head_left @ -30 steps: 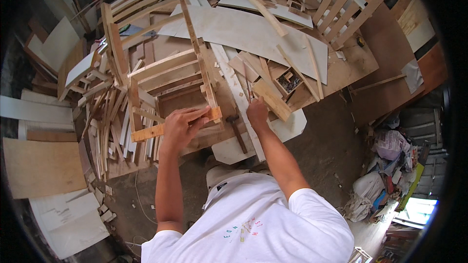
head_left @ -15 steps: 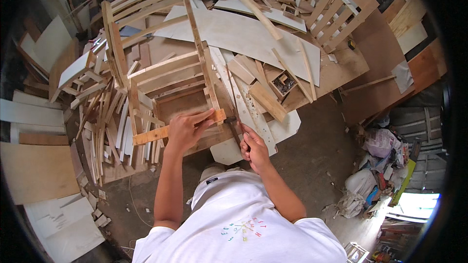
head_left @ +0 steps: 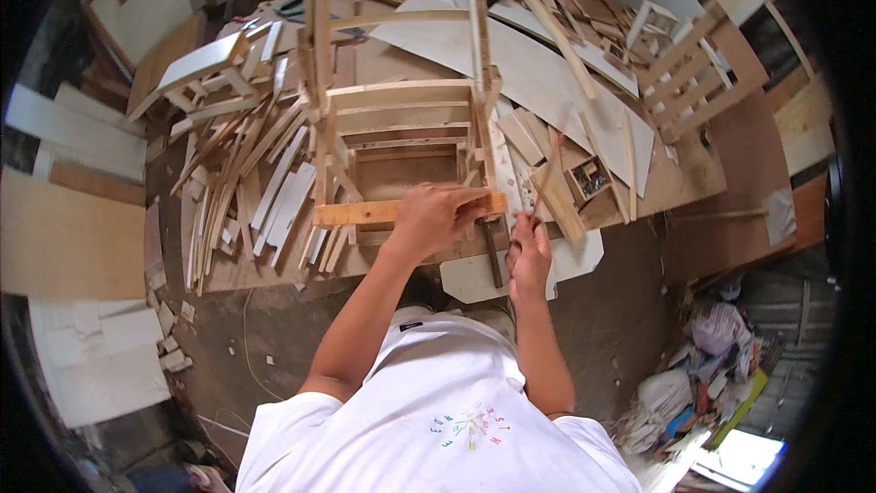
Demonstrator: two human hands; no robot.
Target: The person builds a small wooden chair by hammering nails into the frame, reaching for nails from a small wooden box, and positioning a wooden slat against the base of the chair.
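Observation:
A wooden chair frame (head_left: 399, 93) with a slatted back stands on the cluttered worktable. Across its near end lies an orange-brown wooden strip (head_left: 358, 213). My left hand (head_left: 429, 222) is closed over this strip near its right end, fingers pointing right. Just off that end, my right hand (head_left: 528, 260) is closed around a long, thin reddish-brown tool (head_left: 551, 164). The tool points up and away and is blurred, so its kind is unclear. Below the strip's right end a dark narrow bar (head_left: 493, 257) shows, apart from my right hand.
A divided box of small hardware (head_left: 589, 179) sits right of the chair. Behind it lies a large pale board (head_left: 547, 96). Thin wood strips (head_left: 239, 169) are heaped at left. A slatted panel (head_left: 689, 82) stands at the far right. Sacks (head_left: 663, 397) lie on the floor.
My view has shifted, so the chair frame appears farther right and squarer on. My right hand has moved slightly away from the strip's end, and its tool now tilts outward.

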